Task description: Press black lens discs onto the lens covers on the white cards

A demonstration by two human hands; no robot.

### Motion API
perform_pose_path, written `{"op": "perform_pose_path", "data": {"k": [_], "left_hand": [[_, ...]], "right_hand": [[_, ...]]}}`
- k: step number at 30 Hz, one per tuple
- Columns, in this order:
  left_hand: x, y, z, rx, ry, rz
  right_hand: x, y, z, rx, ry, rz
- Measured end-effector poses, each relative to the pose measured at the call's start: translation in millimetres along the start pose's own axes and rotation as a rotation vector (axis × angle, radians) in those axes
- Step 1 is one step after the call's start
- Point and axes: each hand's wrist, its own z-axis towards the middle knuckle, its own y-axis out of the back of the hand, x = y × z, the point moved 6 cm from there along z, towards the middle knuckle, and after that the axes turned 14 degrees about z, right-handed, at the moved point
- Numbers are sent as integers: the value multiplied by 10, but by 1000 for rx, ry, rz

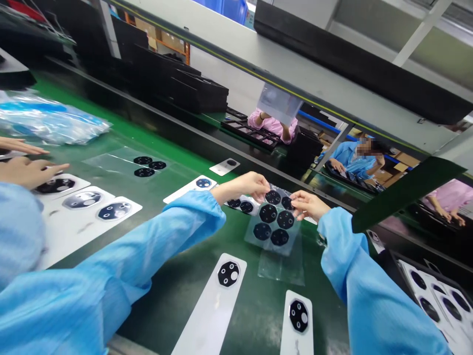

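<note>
A clear sheet [256,244] bearing several black octagonal stickers with small holes [268,213] hangs tilted between my two hands. At its upper left corner my left hand [251,186] pinches the edge. My right hand [310,204] closes thumb and fingers at the upper right edge, beside a sticker there. Another clear film [281,268] lies just below it. Closer to me are two white phone-shaped panels [212,315] [296,340], each with a black camera-shaped piece at its top end. Behind my left hand, more stickers [246,206] show on a sheet, partly covered.
At left, a co-worker's hands [27,170] reach over white panels [74,234]. Plastic bags [55,118] and a clear sheet with three stickers [144,172] lie beyond. A tray of panels [436,296] stands at right. A green slanted bar [406,192] crosses above my right arm. People sit opposite.
</note>
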Motion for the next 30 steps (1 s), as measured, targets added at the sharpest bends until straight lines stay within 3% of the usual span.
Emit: {"op": "perform_pose_path", "data": {"k": [5,9,14,23,26,30], "left_hand": [[184,-623,170,191,119,-153],[331,-887,250,228,207,-225],[444,-925,277,248,257,-323],[494,-949,273,239,238,-416],[482,-947,268,261,214,-433],[476,-933,256,269,179,-431]], "right_hand": [[-636,201,-20,-32,-171,-102],[-1017,256,115,-75,-177,-219],[-1122,337,198,-121,-68,-358],[-854,262,220,-198,127,-456],[-793,127,308,-186,104,-398],[-830,-87,427,-108,-39,-259]]}}
